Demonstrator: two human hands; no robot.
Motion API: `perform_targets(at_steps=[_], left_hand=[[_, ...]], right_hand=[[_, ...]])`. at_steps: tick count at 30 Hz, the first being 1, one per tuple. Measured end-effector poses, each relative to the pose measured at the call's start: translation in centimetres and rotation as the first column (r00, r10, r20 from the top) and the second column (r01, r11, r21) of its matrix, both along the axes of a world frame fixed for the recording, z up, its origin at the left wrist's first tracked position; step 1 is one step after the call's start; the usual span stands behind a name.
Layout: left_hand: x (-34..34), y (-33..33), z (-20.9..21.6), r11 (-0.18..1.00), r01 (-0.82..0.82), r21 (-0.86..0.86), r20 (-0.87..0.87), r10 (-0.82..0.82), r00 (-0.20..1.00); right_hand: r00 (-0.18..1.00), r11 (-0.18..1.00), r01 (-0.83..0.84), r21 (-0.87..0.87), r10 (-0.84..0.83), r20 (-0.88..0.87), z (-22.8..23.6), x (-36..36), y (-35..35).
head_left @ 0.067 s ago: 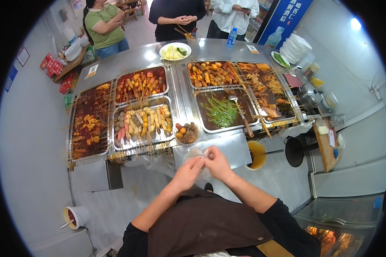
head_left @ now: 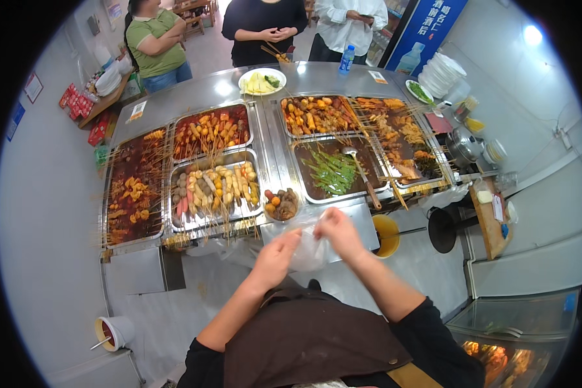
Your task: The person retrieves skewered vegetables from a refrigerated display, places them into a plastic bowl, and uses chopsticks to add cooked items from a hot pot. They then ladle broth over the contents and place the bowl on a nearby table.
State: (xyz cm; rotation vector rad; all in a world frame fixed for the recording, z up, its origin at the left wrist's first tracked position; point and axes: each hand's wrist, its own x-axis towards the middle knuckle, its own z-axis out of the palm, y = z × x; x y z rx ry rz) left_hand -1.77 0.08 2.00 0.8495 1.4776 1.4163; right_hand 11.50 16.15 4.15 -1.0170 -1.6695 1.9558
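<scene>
A thin clear plastic bag (head_left: 309, 249) hangs between my two hands, in front of the counter's near edge. My left hand (head_left: 277, 254) pinches one side of its mouth, and my right hand (head_left: 336, 231) grips the other side a little higher. Just beyond them a bowl of mixed food (head_left: 281, 204), with red and orange round pieces and brown chunks, rests at the counter edge. A ladle (head_left: 362, 171) with a wooden handle lies across the tray of green skewers (head_left: 332, 171), right of the bowl.
Trays of skewers in red broth (head_left: 136, 187) and pale skewers (head_left: 215, 183) fill the counter's left. A white plate (head_left: 262, 81), a blue bottle (head_left: 346, 59) and stacked plates (head_left: 443, 72) stand farther back. A yellow bucket (head_left: 387, 235) is right of my hands. Several people stand across the counter.
My hands have moved apart, the right one up and to the right, the left one slightly left. The plastic bag has spread wider between them.
</scene>
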Motion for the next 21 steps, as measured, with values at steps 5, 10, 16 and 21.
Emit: perform_targets(at_steps=[5, 10, 16, 21], left_hand=[[-4.0, -0.2, 1.8, 0.98, -0.188, 0.066, 0.024, 0.187, 0.982], [-3.9, 1.3, -0.9, 0.987, -0.152, -0.051, 0.037, 0.154, 0.987], [-2.9, 4.8, -5.7, 0.918, -0.358, -0.172, 0.088, 0.376, 0.922], [-1.6, 5.0, -9.1, 0.745, -0.587, -0.318, 0.007, 0.621, 0.784]], right_hand=[[0.987, 0.997, 0.066, 0.03, -0.061, -0.148, 11.0, -3.5, 12.0], [0.996, 0.955, 0.087, 0.283, -0.075, -0.052, 19.9, -8.8, 24.1], [0.979, 0.948, 0.195, 0.25, -0.174, -0.103, 20.2, -15.4, 42.5], [0.968, 0.965, 0.24, 0.106, -0.23, -0.104, 12.5, -21.4, 59.8]])
